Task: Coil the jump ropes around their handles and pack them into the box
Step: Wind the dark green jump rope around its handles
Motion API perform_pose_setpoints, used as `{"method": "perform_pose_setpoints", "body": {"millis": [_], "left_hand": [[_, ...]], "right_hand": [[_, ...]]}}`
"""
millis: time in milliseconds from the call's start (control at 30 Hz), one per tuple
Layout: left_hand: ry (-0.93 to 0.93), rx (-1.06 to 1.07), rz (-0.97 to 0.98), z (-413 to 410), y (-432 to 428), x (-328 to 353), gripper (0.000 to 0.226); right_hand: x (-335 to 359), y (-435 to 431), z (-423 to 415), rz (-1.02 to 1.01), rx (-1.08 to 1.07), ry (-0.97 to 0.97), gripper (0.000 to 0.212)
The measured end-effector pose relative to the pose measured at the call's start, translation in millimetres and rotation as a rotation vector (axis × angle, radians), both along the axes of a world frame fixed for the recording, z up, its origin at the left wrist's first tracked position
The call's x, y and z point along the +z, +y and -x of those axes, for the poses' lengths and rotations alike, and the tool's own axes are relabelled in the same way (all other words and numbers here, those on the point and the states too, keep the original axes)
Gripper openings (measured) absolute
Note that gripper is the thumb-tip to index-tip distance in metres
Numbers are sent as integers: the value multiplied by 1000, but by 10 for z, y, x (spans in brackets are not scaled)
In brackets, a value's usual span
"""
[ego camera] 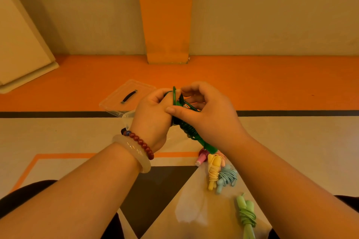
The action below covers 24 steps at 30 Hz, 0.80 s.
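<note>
Both hands are raised above the floor (291, 83) at the centre of the view, and the green jump rope (189, 132) is between them.

Left hand (153, 114): the grip is closed, with the fingers curled round the upper part of the rope's handles. A red bead bracelet (142, 144) and a pale bangle (134, 151) are on this wrist.

Right hand (206, 114): the fingers are curled over a loose loop of green cord (174, 95) that stands up between the two hands. The thumb lies across the bundle and touches the left hand. The exact pinch point on the cord is hidden by the fingers.

Position of the rope relative to the grip: the handles run from between the palms down and to the right. Coils of cord are wound round the middle section just below the right palm, and the lower end of the handles (210, 148) sticks out below both hands, free of any grip.

The clear box (129, 116) is on the floor behind the left hand and mostly hidden by it. Its clear lid (116, 101), with a black carry handle, lies just beyond it to the left.

Four more ropes lie on the floor below the right forearm:
- a pink one (202, 158), partly hidden
- a yellow one (213, 170), coiled
- a blue one (227, 177), coiled and touching the yellow one
- a light green one (247, 215), coiled and nearer the person
</note>
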<state>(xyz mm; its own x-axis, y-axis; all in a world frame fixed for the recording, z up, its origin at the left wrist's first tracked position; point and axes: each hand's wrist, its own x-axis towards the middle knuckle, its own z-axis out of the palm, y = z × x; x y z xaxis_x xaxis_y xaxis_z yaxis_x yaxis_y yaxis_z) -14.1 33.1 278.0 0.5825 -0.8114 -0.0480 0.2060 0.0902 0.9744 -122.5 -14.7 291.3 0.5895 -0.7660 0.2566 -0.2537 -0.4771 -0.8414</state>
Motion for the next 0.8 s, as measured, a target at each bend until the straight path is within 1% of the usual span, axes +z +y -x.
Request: {"method": "perform_pose_setpoints", "body": {"millis": [67, 133, 233, 300, 367, 433, 467, 500, 533, 600, 667, 733, 800], "left_hand": [[-10, -5, -12, -11, 5, -6, 20], [-5, -18, -11, -9, -2, 3, 21], [-8, -15, 7, -6, -22, 15, 22], [-26, -1, 10, 8, -39, 8, 20], [-54, 24, 9, 35, -60, -15, 17], [-102, 59, 8, 54, -72, -40, 15], [-134, 66, 11, 58, -77, -52, 15], [-172, 68, 14, 58, -80, -59, 14], [-206, 70, 18, 54, -81, -62, 14], [-240, 87, 24, 39, -84, -61, 15], [-215, 122, 24, 9, -92, -63, 18], [-192, 157, 31, -16, -96, -68, 18], [-185, 186, 45, -19, -102, -75, 16]], "right_hand": [[25, -28, -6, -76, 20, -1, 41], [40, -51, -7, -99, 30, -14, 38], [20, -62, -13, -154, 58, -81, 26], [-6, -55, -21, -195, 33, -132, 24], [-42, -37, -35, -165, -57, -187, 17], [-65, 7, -48, -62, -164, -229, 11], [-71, 33, -52, -20, -197, -236, 11], [-94, 46, -60, -25, -214, -252, 11], [-101, 64, -64, -92, -224, -284, 11], [-86, 63, -66, -325, -253, -381, 13], [-53, 26, -63, -509, -265, -484, 20], [-39, 20, -58, -563, -240, -577, 23], [-64, 19, -79, -500, -243, -631, 26]]}}
